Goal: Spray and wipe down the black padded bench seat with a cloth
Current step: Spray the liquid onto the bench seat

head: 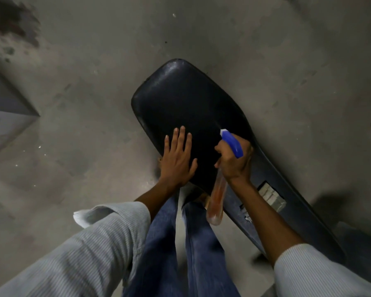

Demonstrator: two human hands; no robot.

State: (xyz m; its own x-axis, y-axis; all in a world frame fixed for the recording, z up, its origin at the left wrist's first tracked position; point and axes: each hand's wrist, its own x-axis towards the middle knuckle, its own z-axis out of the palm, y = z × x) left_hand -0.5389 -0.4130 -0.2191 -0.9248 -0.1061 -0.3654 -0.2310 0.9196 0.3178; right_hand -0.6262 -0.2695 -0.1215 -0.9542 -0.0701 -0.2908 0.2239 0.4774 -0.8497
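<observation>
Looking straight down, the black padded seat [180,99] sits in the middle of the view, above the grey concrete floor [90,86], its wide rounded end pointing away from the person. The left hand [177,159] lies flat on the near part of the pad, fingers spread and straight, gripping nothing. The right hand [236,161] is wrapped tight around the neck of a spray bottle [217,196], held over the seat's right edge. The bottle's blue trigger head [231,142] with its white nozzle points out across the pad, while the clear body with orange liquid hangs down toward the person's jeans [201,243]. Both pale ribbed sleeves [99,239] are pushed back from the wrists. Beside the right forearm, a torn patch [271,196] in the bench covering shows pale padding
</observation>
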